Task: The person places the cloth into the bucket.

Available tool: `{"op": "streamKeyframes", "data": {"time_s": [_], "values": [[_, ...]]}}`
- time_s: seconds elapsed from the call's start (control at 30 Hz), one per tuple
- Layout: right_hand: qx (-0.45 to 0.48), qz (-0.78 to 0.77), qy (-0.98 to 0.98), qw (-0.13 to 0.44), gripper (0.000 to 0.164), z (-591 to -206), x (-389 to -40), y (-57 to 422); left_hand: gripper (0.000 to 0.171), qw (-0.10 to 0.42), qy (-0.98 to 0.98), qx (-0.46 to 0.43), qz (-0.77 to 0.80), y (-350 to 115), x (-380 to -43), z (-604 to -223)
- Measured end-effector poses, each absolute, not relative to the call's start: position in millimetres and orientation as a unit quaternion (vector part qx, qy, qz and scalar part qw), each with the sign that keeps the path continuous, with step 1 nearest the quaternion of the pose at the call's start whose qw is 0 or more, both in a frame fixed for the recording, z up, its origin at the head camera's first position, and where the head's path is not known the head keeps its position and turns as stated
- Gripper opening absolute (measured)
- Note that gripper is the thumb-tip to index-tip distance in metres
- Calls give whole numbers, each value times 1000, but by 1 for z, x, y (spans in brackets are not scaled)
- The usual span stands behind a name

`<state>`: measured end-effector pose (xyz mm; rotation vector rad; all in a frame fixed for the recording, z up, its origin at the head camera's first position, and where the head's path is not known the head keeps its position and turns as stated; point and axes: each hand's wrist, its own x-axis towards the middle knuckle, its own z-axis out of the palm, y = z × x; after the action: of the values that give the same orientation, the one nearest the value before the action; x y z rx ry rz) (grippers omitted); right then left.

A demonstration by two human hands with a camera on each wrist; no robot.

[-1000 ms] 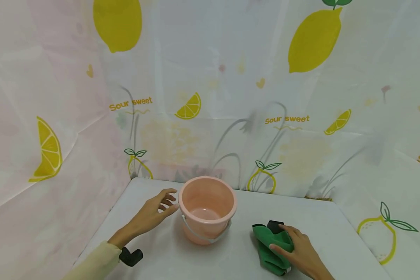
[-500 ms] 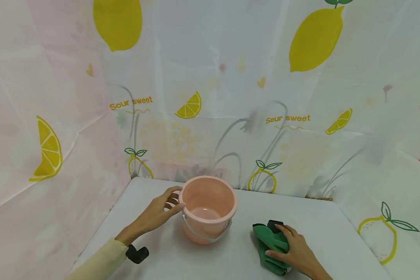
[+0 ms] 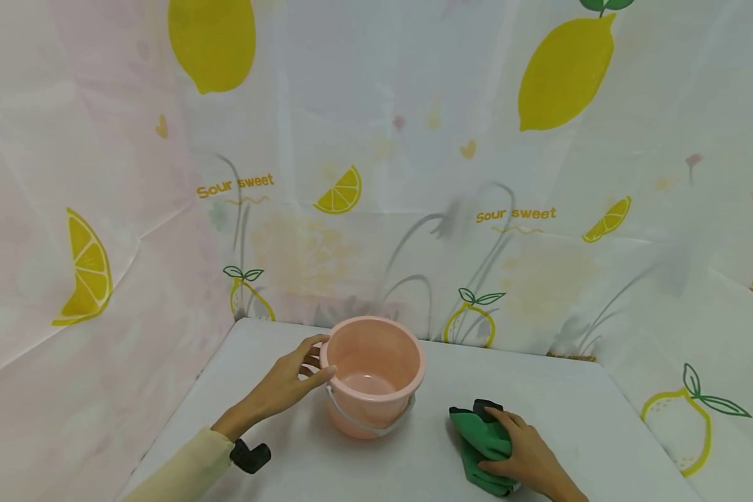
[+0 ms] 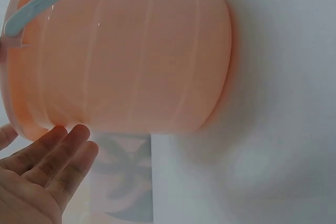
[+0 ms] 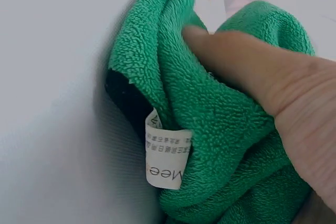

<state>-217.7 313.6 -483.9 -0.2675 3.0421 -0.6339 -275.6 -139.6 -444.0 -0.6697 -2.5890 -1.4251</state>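
Green cloth [image 3: 479, 438] pinched in the right hand [image 3: 532, 458], pink bucket [image 3: 376, 414] steadied by the left hand [image 3: 284, 382]

The bucket stands upright near the far edge of the white bench [image 3: 427, 460]; the cloth, bunched up, appears to rest on the bench to its right, well apart from it. The right fingers [image 3: 507, 418] grasp the cloth, the thumb [image 5: 241, 61] sunk into its folds. The step seems to be gathering the cloth while the bucket is braced. A deep pinch across several layers should work best, so that no fold or white label [image 5: 168, 156] trails. The left needs only a light hold: a hard push at the rim could tip or slide the bucket.

The left forearm [image 3: 182, 464] slants in from the lower left, palm toward the bucket, thumb at the rim, other fingers against the outer wall beneath. The right hand sits low over the bench, its back upward
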Motion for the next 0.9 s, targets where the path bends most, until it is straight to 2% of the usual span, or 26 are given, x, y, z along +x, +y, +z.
{"op": "streamKeyframes", "data": {"time_s": [0.67, 0.9], "values": [[-58, -261, 963, -38, 63, -479, -221, 312, 61, 60, -847, -230, -476, -139, -276, -446], [-40, -297, 952, -57, 57, -473, -219, 314, 62, 53, -846, -229, -478, -140, -276, -445]]}}
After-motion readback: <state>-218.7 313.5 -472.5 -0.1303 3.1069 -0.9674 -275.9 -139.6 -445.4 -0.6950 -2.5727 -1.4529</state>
